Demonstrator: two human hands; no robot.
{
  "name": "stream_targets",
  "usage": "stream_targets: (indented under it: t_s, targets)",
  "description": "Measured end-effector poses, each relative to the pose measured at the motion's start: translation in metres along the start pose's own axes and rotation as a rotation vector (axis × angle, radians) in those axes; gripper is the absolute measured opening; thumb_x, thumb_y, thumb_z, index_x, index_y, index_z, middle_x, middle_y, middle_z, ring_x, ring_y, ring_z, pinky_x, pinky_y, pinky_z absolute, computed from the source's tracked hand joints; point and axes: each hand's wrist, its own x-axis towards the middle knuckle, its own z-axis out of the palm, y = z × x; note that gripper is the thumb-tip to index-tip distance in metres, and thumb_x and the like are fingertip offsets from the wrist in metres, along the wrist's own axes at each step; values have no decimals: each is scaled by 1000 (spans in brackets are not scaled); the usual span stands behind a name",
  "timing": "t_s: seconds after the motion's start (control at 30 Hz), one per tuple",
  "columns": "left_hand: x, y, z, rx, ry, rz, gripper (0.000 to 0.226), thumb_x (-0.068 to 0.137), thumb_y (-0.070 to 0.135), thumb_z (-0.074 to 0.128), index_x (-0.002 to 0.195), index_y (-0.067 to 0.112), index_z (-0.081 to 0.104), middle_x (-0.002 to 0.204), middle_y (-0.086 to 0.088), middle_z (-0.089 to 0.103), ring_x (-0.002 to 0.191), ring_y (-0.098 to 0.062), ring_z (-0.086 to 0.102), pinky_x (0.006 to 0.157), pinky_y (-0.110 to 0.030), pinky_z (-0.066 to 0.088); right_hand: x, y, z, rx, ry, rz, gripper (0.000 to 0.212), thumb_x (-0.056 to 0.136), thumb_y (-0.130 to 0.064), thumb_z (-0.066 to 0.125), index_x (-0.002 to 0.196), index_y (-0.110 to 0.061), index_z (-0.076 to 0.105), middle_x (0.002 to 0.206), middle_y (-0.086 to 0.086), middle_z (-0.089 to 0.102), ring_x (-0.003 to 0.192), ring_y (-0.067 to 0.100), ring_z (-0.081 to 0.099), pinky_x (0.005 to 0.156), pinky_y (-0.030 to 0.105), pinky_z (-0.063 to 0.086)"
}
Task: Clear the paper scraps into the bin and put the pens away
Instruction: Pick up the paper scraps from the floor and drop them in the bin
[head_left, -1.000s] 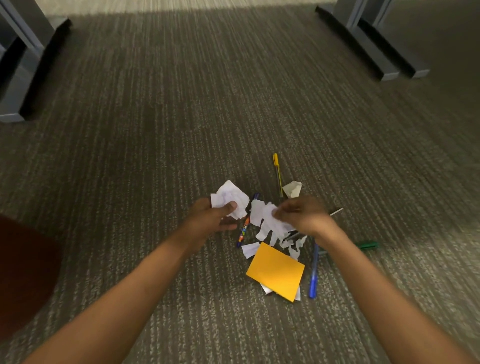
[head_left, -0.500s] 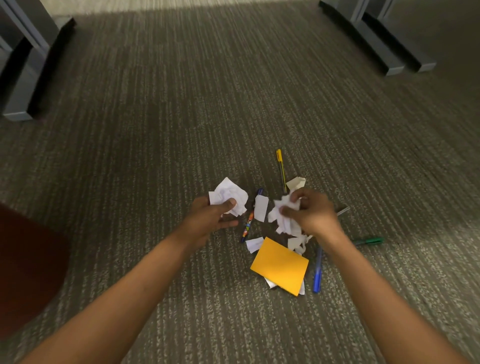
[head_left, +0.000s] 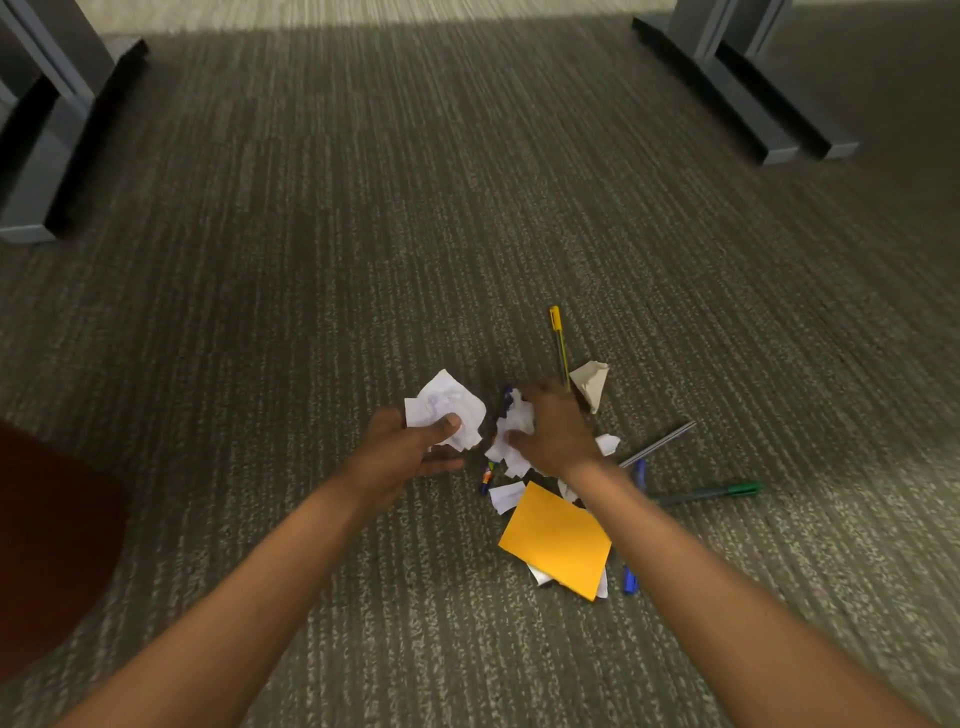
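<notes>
On the carpet, my left hand grips a crumpled white paper between thumb and fingers. My right hand is closed over a bunch of white scraps just to its right. An orange sheet lies below, over more white scraps. A beige crumpled scrap sits beyond my right hand. Pens lie around: a yellow pen, a grey pen, a green pen, a blue pen and a multicoloured pen, partly hidden.
Grey furniture feet stand at the far left and far right. A dark red object fills the left edge. Striped carpet stretches ahead. No bin is in view.
My right hand has gathered the loose white scraps and moved left and forward toward my left hand. The left hand keeps its crumpled paper.
</notes>
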Motion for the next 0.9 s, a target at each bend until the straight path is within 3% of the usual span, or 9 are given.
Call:
stream_targets:
  t_s: [0.1, 0.23, 0.33, 0.43, 0.57, 0.63, 0.73, 0.8, 0.9]
  targets:
    - [-2, -2, 0, 43, -29, -10, 21, 90, 6, 62, 110, 1, 67, 100, -16, 72, 76, -19, 72, 68, -34, 62, -2, -3, 7, -16, 77, -2, 29, 82, -11, 67, 109, 0, 62, 112, 23, 61, 105, 38, 58, 66, 29, 32]
    - [-2, -2, 2, 52, -29, -32, 17, 89, 7, 64, 105, 5, 68, 104, -18, 71, 82, -24, 70, 73, -38, 62, -7, -3, 5, 31, 131, 41, 17, 84, -7, 62, 99, -2, 67, 93, 23, 68, 90, 37, 63, 61, 37, 43]
    - [-1, -2, 4, 40, -27, -44, 15, 88, 7, 65, 103, 6, 69, 106, -19, 72, 87, -28, 69, 74, -39, 62, -10, 5, -6, 103, 132, 88, 16, 86, -12, 64, 97, -2, 70, 81, 16, 67, 72, 28, 61, 56, 30, 36]
    - [1, -3, 5, 32, -31, -54, 20, 88, 8, 66, 107, 3, 69, 106, -17, 73, 92, -29, 69, 74, -39, 62, -5, 22, -33, 292, 210, 229, 28, 86, -22, 70, 111, -10, 70, 89, 5, 67, 70, 19, 59, 60, 27, 41]
    - [1, -7, 9, 18, -50, -76, 19, 89, 7, 65, 108, 6, 68, 104, -13, 74, 90, -24, 72, 69, -33, 62, 10, 48, -71, 726, 359, 464, 44, 82, -19, 76, 121, -4, 65, 115, 15, 69, 96, 27, 67, 83, 43, 56]
    - [2, -8, 11, 16, -61, -79, 22, 89, 7, 64, 111, 5, 67, 106, -14, 73, 93, -27, 72, 68, -32, 62, 16, 52, -72, 679, 326, 487, 41, 81, -18, 77, 116, -2, 67, 107, 10, 69, 95, 26, 66, 85, 43, 56]
    - [4, -10, 15, 11, -73, -98, 23, 89, 7, 64, 113, 6, 66, 108, -16, 73, 93, -29, 73, 66, -31, 62, 22, 45, -63, 361, 256, 404, 15, 83, -22, 74, 87, -7, 72, 76, 7, 61, 80, 21, 58, 61, 28, 42]
    - [5, -10, 18, 6, -95, -110, 22, 90, 6, 63, 112, 6, 66, 106, -16, 73, 90, -29, 74, 67, -31, 61, 25, 41, -54, 136, 259, 330, 21, 84, -22, 70, 95, -4, 75, 84, 15, 69, 82, 27, 65, 62, 27, 38]
    - [6, -9, 23, -8, -104, -125, 16, 90, 6, 63, 105, 7, 68, 102, -15, 75, 86, -27, 75, 66, -31, 61, 25, 39, -45, -2, 319, 266, 25, 86, -9, 64, 109, -4, 73, 101, 21, 74, 92, 34, 70, 67, 29, 44]
